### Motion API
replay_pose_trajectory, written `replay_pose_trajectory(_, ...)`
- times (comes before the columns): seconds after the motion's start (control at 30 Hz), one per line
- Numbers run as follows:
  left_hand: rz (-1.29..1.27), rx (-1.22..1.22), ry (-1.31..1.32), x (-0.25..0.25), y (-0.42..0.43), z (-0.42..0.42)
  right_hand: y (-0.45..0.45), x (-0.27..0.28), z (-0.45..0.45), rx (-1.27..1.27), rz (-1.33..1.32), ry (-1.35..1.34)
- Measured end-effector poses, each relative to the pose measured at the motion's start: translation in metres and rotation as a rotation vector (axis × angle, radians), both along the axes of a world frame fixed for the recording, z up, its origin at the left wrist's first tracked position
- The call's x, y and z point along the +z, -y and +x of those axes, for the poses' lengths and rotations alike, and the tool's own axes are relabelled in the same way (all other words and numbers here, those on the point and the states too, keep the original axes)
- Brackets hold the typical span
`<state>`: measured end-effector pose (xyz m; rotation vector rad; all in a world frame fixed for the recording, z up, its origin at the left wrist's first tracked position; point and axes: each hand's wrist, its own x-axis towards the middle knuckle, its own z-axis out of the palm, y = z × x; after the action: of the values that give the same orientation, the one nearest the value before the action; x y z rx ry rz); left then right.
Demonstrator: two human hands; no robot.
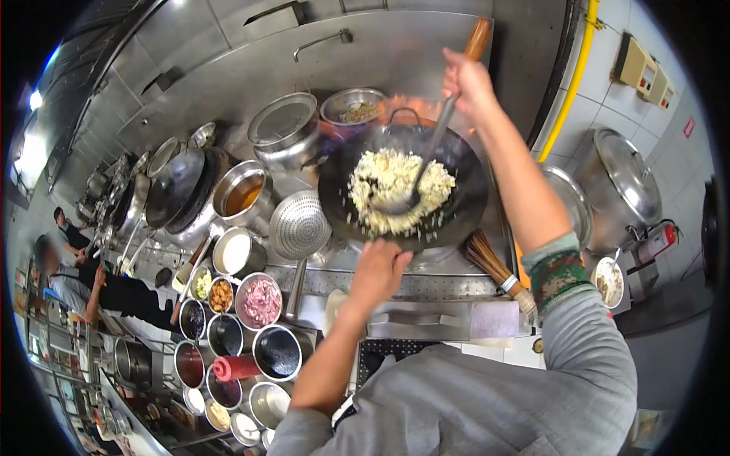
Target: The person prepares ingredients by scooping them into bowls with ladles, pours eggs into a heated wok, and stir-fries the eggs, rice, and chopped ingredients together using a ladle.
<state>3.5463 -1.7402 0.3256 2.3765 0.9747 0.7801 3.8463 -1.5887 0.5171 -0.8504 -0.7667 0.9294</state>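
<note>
A large black wok [468,194] sits over flames that show behind its rim, with pale chopped food [391,171] in it. My right hand [468,82] is closed round the handle of a long metal ladle [436,144], just below its wooden end; the ladle's bowl rests in the food. At the wok's near edge, my left hand [380,270] is closed at the rim; a cloth, if any, under its fingers cannot be made out. Left of the wok lies a perforated strainer [299,226], its handle pointing toward me.
Several containers of ingredients, including sliced pink meat [261,301], stand at the left. A bamboo brush [498,270] lies right of the wok. Lidded pots [283,125] stand behind, and a tall steel pot [623,182] at the right. Two people [114,292] stand at far left.
</note>
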Motion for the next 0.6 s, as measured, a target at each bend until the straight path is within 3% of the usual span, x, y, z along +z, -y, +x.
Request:
replay_pose_trajectory(0.07,0.058,0.038,0.058,0.027,0.006,0.008,0.019,0.029,0.007,-0.029,-0.069,0.055)
replay_pose_trajectory(0.13,0.127,0.136,0.103,0.044,0.019,0.026,0.026,0.016,-0.002,-0.061,-0.083,0.169)
replay_pose_trajectory(0.2,0.171,0.114,0.195,0.008,-0.003,0.035,0.027,0.019,-0.036,-0.263,-0.045,0.296)
replay_pose_trajectory(0.27,0.160,0.140,0.055,-0.036,0.002,0.026,0.021,-0.002,-0.043,-0.376,-0.024,0.366)
replay_pose_trajectory(0.33,0.105,0.099,-0.002,-0.055,0.035,0.001,0.046,0.014,-0.038,-0.415,0.057,0.253)
replay_pose_trajectory(0.4,0.110,-0.022,0.169,-0.040,0.066,-0.021,0.060,0.024,-0.019,-0.308,0.059,0.143)
replay_pose_trajectory(0.43,0.081,0.007,0.081,-0.010,0.068,-0.018,0.055,0.026,-0.017,-0.273,0.066,0.170)
replay_pose_trajectory(0.53,0.102,0.095,0.160,0.036,0.017,0.014,0.050,0.021,-0.048,-0.293,0.010,0.247)
replay_pose_trajectory(0.6,0.126,0.103,0.195,0.004,-0.006,0.022,0.029,0.008,-0.061,-0.386,-0.032,0.296)
